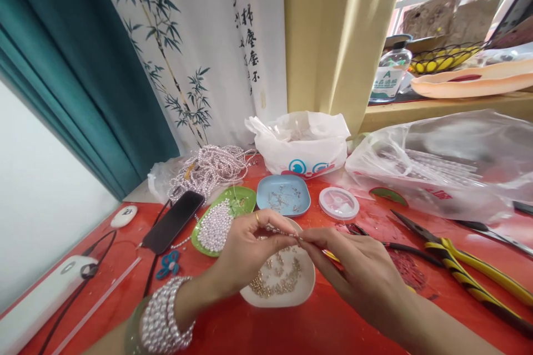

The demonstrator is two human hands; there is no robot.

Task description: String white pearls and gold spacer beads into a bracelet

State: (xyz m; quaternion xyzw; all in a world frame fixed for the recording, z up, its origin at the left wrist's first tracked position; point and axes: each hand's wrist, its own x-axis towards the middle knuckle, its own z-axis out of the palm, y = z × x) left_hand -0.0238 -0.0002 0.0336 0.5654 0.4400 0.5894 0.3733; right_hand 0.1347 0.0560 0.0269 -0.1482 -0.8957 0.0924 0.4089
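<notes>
My left hand (245, 249) and my right hand (358, 272) meet above a white dish (300, 288) of small gold beads. Both are closed in a pinch, fingertips touching around a thin beaded piece (287, 231) too small to name surely. The left wrist wears several wraps of pearl bracelet (164, 316). A green dish (244, 199) of white pearls lies just behind the left hand, and a blue dish (283, 195) with small metal findings sits beyond it.
Red tabletop (316, 327). Black phone (172, 221) and pearl strands (212, 166) at left. White spool (338, 203), yellow-handled pliers (466, 266), white plastic bag (302, 144) and a clear bag (441, 172) at right. Curtains behind.
</notes>
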